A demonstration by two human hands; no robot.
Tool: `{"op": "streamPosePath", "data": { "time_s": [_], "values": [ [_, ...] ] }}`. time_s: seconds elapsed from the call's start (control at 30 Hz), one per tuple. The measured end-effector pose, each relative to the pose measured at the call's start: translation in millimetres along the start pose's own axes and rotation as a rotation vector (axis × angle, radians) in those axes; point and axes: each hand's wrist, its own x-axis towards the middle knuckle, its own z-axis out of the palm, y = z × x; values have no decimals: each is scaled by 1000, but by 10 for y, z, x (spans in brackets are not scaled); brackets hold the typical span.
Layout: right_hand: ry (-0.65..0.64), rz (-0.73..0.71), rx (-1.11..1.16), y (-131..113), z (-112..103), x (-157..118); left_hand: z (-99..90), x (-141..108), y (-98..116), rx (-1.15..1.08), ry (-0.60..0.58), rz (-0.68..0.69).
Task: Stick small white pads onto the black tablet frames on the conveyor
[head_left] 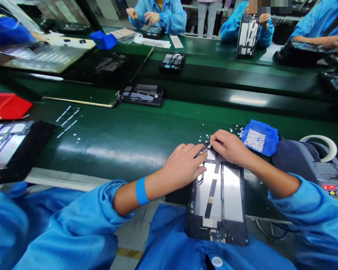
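Note:
An opened tablet (232, 195), its inner parts facing up, lies partly over the table's front edge, close to my body. My left hand (183, 165) rests across its upper left corner, fingers apart and stretched, fingertips touching the corner beside small components. At the top edge, my right hand (228, 146) is closed in a pinch on a small white piece (209, 146), which looks like a sticker. Similar white bits lie scattered on the green table just beyond. A blue bin (272, 144) holding many such pieces (255, 140) stands right of my right hand.
A tape dispenser (295, 161) with a white roll (331, 150) stands at right. Other opened tablets (142, 93) lie beyond and at left (8, 146). White strips (70, 117) and a red bin (8, 106) are left. Co-workers (169, 15) sit across the line.

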Motion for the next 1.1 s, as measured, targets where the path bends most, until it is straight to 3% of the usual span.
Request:
{"op": "streamPosePath", "data": {
  "time_s": [0.13, 0.23, 0.37, 0.53, 0.73, 0.83, 0.97, 1.1],
  "values": [
    [60, 94, 87, 60, -124, -60, 13, -24, -14, -43, 10, -22],
    [53, 150, 113, -30, -216, -104, 15, -26, -40, -184, 84, -76],
    [62, 41, 44, -275, -263, -152, -50, 84, -13, -486, 266, -299],
    [86, -13, 13, -509, -207, -184, -109, 262, 95, -815, 205, -385],
    [-39, 252, 170, -472, -180, -36, -80, 165, 79, -571, 294, -356],
    [-44, 251, 55, -355, -250, 115, -45, 21, -12, -410, 262, -307],
    [-284, 195, -85, -235, -308, 299, -2, -114, -109, -190, 160, -92],
    [-412, 202, -152, -223, -275, 406, 5, -101, -131, -56, 37, 43]
  ]
}}
